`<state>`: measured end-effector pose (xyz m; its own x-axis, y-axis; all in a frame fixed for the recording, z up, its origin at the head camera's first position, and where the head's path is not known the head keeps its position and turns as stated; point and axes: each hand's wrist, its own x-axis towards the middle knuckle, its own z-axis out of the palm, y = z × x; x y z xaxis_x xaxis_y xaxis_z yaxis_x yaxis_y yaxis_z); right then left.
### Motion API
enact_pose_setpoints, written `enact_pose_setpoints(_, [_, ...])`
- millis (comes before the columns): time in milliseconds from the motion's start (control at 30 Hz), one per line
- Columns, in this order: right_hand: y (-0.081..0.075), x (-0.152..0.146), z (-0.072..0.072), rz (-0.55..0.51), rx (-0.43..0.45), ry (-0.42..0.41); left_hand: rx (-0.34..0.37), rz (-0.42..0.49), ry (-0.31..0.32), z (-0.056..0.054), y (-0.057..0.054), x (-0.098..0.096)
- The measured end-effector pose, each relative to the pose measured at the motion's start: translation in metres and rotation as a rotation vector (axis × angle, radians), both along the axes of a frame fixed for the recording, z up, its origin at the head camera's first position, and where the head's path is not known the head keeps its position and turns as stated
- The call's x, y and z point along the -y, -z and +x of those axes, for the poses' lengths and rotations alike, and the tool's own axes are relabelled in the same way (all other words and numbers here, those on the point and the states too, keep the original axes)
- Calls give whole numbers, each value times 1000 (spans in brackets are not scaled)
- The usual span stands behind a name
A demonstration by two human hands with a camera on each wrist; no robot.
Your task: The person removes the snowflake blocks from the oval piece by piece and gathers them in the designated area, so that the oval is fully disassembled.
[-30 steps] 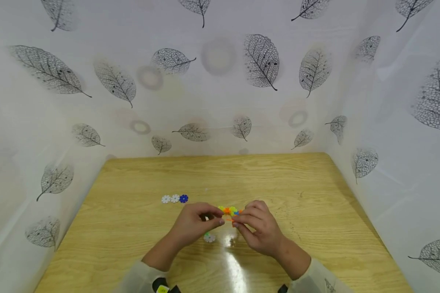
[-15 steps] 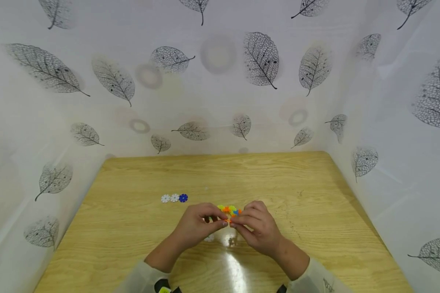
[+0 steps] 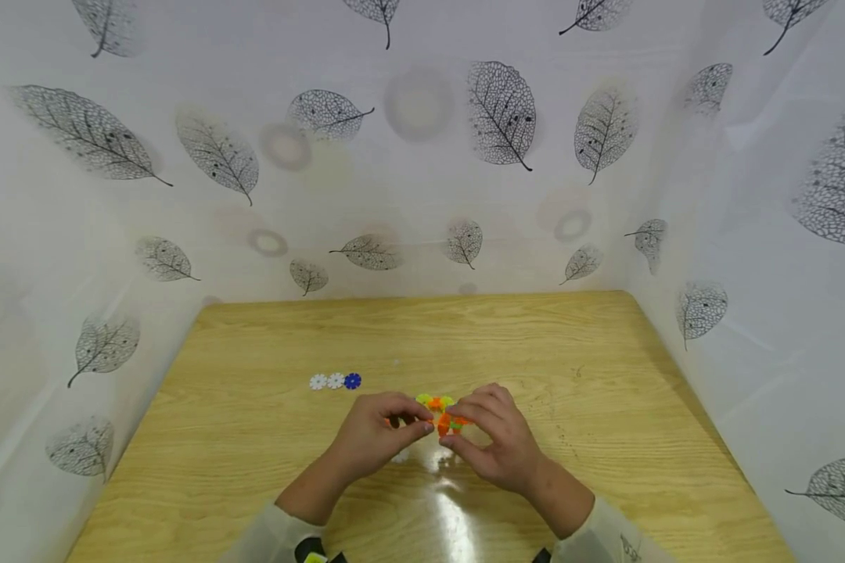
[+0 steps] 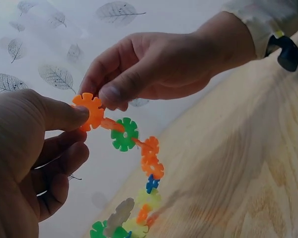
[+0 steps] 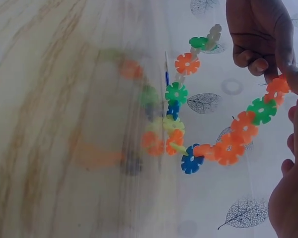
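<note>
A chain of flower-shaped interlocking plastic discs (image 5: 229, 148) in orange, green, blue, yellow and pale grey hangs in a loose curve between my hands. My left hand (image 3: 380, 430) pinches the orange disc (image 4: 91, 113) at one end, its thumb flat on the face. Facing it, my right hand (image 3: 496, 434) has its thumb and index fingertips parted around this end of the chain, right at the disc's edge. An orange and a green disc (image 3: 456, 427) show through that gap. The chain's far end, with a pale grey disc (image 5: 215, 33), hangs loose.
Two white flower discs (image 3: 318, 381) and a dark blue one (image 3: 353, 381) lie in a row on the wooden table (image 3: 267, 344), left of the hands. A white curtain (image 3: 422, 180) printed with leaves surrounds the table at the back and sides.
Both hands came together at the orange discs half a second ago. Now the right thumb and index finger have spread apart, uncovering the chain between them. The left hand has barely moved.
</note>
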<state>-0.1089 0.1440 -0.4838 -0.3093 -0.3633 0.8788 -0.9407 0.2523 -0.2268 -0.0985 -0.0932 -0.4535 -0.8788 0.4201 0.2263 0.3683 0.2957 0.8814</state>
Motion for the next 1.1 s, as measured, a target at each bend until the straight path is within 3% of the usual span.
enact_pose_setpoints(233, [9,-2,-1,68,100,29,13,20,-6,1,1,0])
enact_pose_setpoints(600, [10,0,-2,58,49,40,5,11,-19,1,2,2])
enact_pose_setpoints(800, [10,1,-2,50,23,32,-39,9,-18,2,1,3])
enact_pose_setpoints(1100, [8,3,0,60,7,35,-160,19,-30,1,2,4])
